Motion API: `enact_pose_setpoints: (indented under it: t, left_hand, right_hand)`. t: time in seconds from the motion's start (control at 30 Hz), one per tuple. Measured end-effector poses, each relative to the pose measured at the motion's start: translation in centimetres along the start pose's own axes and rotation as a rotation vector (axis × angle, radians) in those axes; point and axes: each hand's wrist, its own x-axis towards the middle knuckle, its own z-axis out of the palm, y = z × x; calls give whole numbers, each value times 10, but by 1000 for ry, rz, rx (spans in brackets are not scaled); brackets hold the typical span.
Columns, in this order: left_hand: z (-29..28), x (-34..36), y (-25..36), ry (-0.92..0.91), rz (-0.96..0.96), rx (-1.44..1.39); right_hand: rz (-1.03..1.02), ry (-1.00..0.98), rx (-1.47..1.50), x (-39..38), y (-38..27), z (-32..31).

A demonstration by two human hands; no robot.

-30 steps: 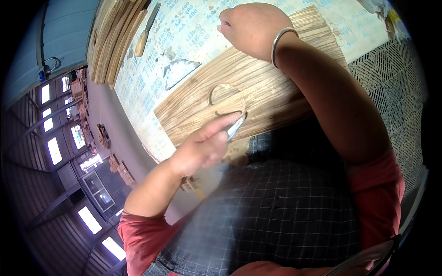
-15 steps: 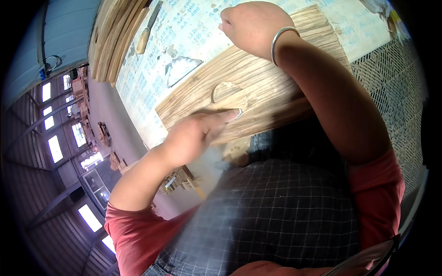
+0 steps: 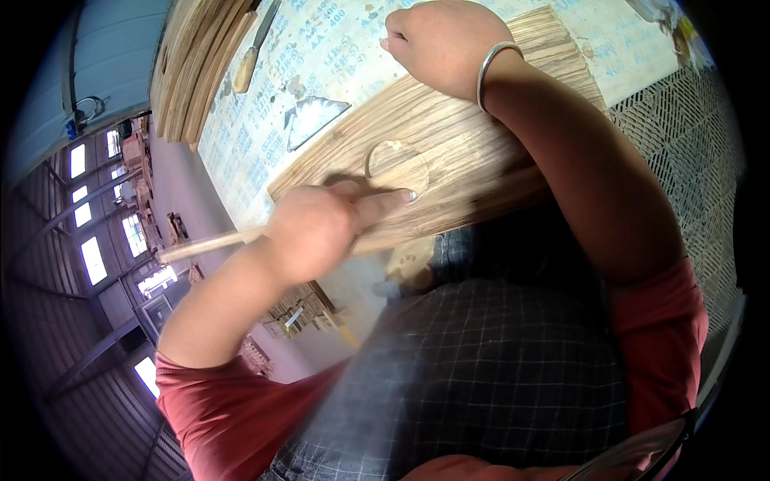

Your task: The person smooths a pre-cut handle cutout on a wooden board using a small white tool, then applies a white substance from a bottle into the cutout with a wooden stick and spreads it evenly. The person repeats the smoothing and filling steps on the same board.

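Observation:
A striped brown wooden board lies tilted across the work surface, with a shallow round cut near its left part. My left hand is closed low over the board, forefinger stretched to the lower rim of that cut. A thin pale wooden stick runs out behind the left wrist, apparently from this hand; its front end is hidden. At the board's far edge rests my right hand, fingers curled in and a metal bangle on the wrist. Whatever those fingers hold is hidden.
Beyond the board lie a shiny triangular piece and a wooden-handled tool with a dark blade. Curved wooden strips are stacked at the far left. The work surface is covered in printed paper. A patterned mat is at right.
My left hand has shifted a little to the left, its elbow outward. The pale stick now shows well past the wrist. My right hand has stayed nearly still on the board.

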Motion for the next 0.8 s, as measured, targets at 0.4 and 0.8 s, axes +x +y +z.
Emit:
enact_pose_setpoints:
  t: [0.4,0.8]
  left_hand:
    - [41,5,16,279,-146,-438]
    - [-11,0,-19,-44,62,13]
  right_hand:
    - [145,-251,13,8,-9,-3]
    - [105,-179,-41,14,4,6]
